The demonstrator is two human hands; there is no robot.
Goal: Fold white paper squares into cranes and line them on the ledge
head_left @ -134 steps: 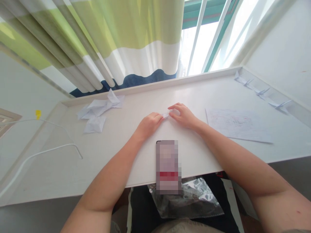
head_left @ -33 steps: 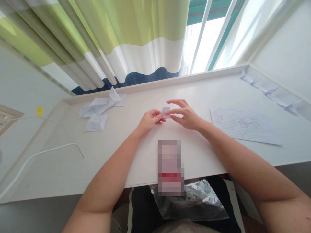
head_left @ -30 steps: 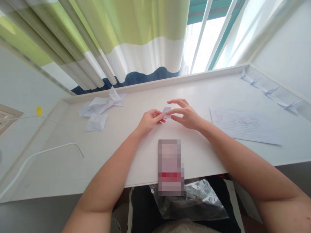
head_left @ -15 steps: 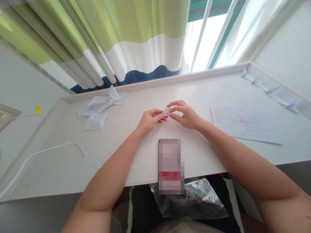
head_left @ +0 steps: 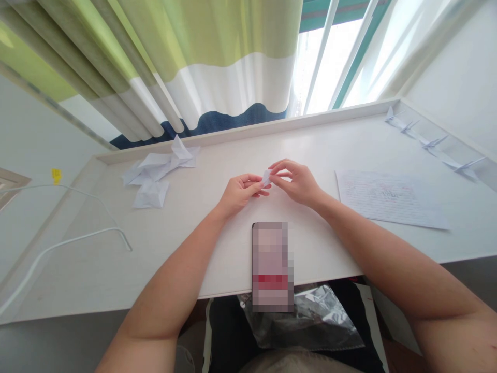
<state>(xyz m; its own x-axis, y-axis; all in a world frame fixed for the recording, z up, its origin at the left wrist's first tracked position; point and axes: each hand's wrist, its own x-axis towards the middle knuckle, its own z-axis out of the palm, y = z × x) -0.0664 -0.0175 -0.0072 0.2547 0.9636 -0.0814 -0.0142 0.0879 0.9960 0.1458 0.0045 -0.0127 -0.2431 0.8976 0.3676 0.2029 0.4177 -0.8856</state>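
A small folded piece of white paper [head_left: 266, 177] is held above the middle of the desk. My left hand [head_left: 241, 192] pinches its lower left part between thumb and fingers. From the other side, my right hand [head_left: 294, 178] has thumb and index finger closed at the paper's right edge. Some of the paper is covered by the fingers. Below the hands a phone [head_left: 272, 259] lies at the desk's front edge, its screen blurred out.
Several folded papers [head_left: 155, 171] lie on the left of the white desk [head_left: 186, 243]. A written sheet [head_left: 388, 199] rests at right, with several folded paper shapes [head_left: 430, 144] beyond it. A white cable [head_left: 77, 237] crosses the left side. Clear plastic [head_left: 310, 321] covers my lap.
My right thumb and index finger have come together on the paper's right edge; before, they were spread apart around it. The left hand keeps its pinch.
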